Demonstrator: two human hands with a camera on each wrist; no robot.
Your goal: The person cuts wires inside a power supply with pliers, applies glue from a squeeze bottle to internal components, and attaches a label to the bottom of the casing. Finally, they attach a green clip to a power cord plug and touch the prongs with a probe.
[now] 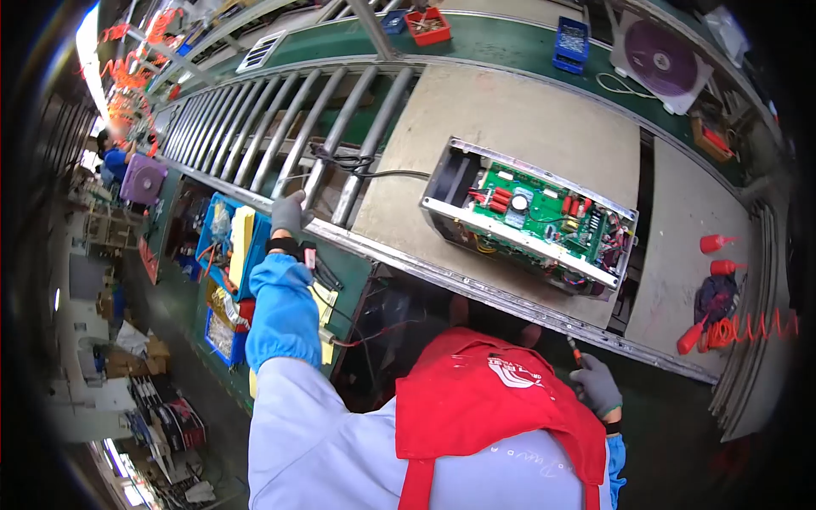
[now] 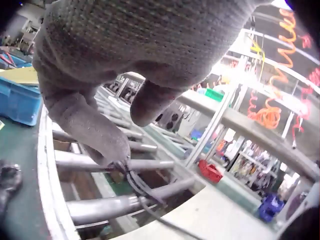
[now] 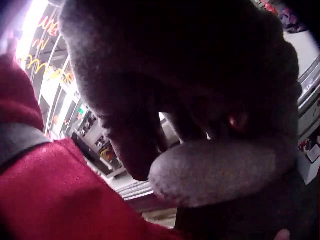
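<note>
My left hand point(image 1: 290, 212), in a grey knit glove, is at the near rail of the roller conveyor. In the left wrist view its fingers point(image 2: 90, 125) bend loosely over the rollers, and one fingertip overlaps a dark cable point(image 2: 145, 190). That cable runs to an open metal-cased unit point(image 1: 527, 217) with a green circuit board, lying on the pale board. My right hand point(image 1: 597, 387), also gloved, is low beside the red apron and grips a slim tool point(image 1: 575, 350) with an orange part. In the dark right wrist view the curled fingers point(image 3: 215, 172) hide most of it.
Metal rollers point(image 1: 255, 127) extend to the left of the pale board point(image 1: 408, 204). Blue bins point(image 1: 223, 336) with parts stand on the green bench at left. A red coiled hose point(image 1: 756, 327) lies at right. Another person point(image 1: 115, 157) is at the far left.
</note>
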